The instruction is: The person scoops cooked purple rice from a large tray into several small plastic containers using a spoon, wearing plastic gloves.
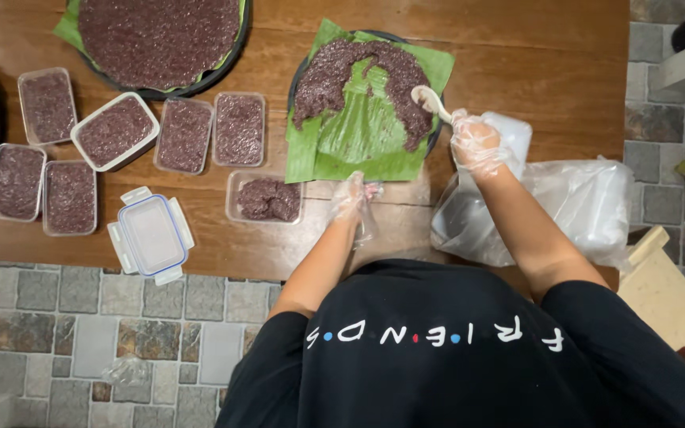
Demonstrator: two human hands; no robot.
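My gloved right hand (476,143) grips a white spoon (430,101) over the dark purple rice (334,71) on the leaf-lined tray (438,67). My gloved left hand (352,198) rests loosely open at the leaf's edge, beside a half-filled plastic tub (267,198).

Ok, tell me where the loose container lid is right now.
The lid lies on the wooden table near its front-left edge, just left of the half-filled container and below the row of filled tubs.

Seven filled plastic tubs (185,135), two round trays (299,71), one loose lid (151,235), one spoon (431,101).
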